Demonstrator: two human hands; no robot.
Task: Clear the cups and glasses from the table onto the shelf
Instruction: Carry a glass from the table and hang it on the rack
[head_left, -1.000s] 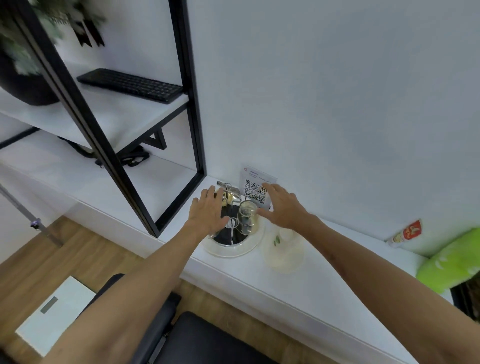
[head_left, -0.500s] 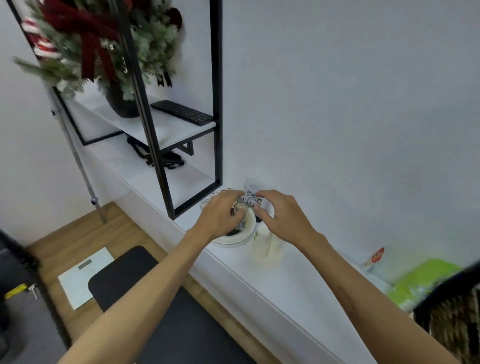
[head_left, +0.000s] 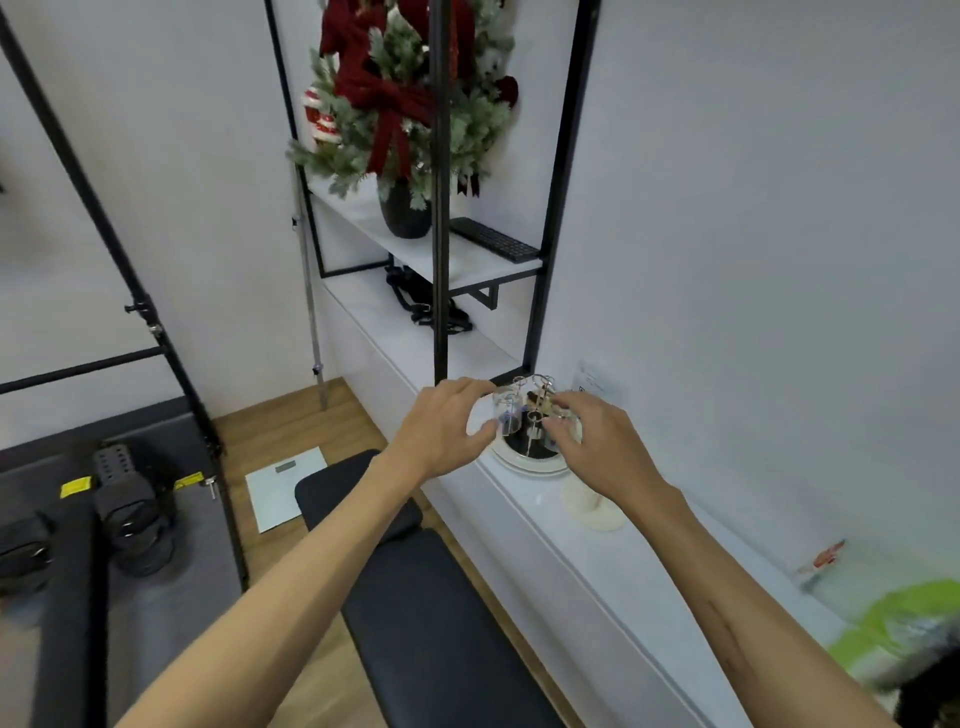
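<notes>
A round white tray (head_left: 527, 464) on the white table ledge (head_left: 613, 566) carries a wire rack (head_left: 540, 385) with small clear glasses. My left hand (head_left: 444, 423) reaches in from the left, thumb and fingers curled around one clear glass (head_left: 506, 413). From the right, my right hand (head_left: 597, 441) closes its fingertips on a second glass (head_left: 569, 415), which it mostly hides. A cream-coloured cup (head_left: 592, 506) stands just right of the tray, below my right wrist. The black-framed shelf (head_left: 488, 267) rises to the left behind the tray.
The shelf's upper board holds a black keyboard (head_left: 493, 241) and a decorated plant in a dark vase (head_left: 405, 210); black straps (head_left: 426, 312) lie on the board below. A QR card (head_left: 592, 382) leans on the wall. A black bench (head_left: 415, 582) stands below. A green bag (head_left: 904, 623) lies far right.
The view has pulled back and swung left, showing more of the shelf and floor. Both hands have closed in on the rack, their fingers now curled around glasses.
</notes>
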